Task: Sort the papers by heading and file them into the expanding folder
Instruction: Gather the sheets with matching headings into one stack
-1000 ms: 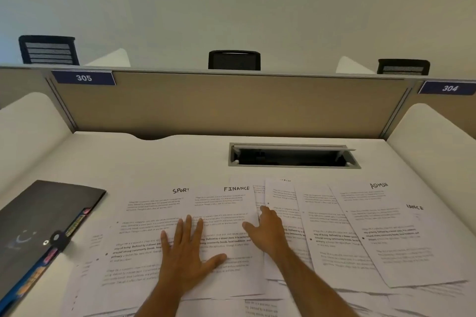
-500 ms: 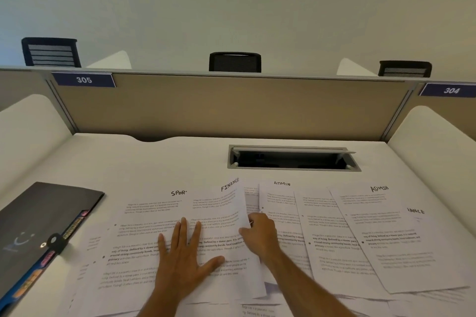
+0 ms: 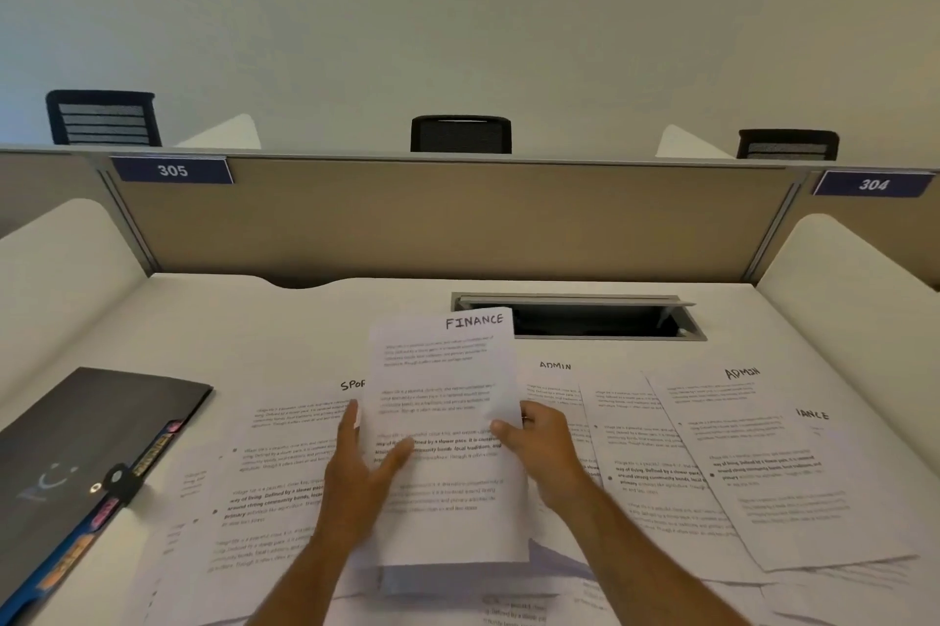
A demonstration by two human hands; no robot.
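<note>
Hands (image 3: pixel 356 478) (image 3: pixel 541 447) gripping FINANCE sheet (image 3: pixel 447 488) side edges, lifted above spread papers (image 3: pixel 737 473)

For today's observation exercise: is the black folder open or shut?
Shut: the folder lies flat on the desk, its strap fastened over the edge.

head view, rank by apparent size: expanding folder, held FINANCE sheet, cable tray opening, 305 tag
1. expanding folder, cut off by the frame edge
2. FINANCE sheet, close to the folder, raised nearer the camera, so unsure
3. cable tray opening
4. 305 tag
</note>
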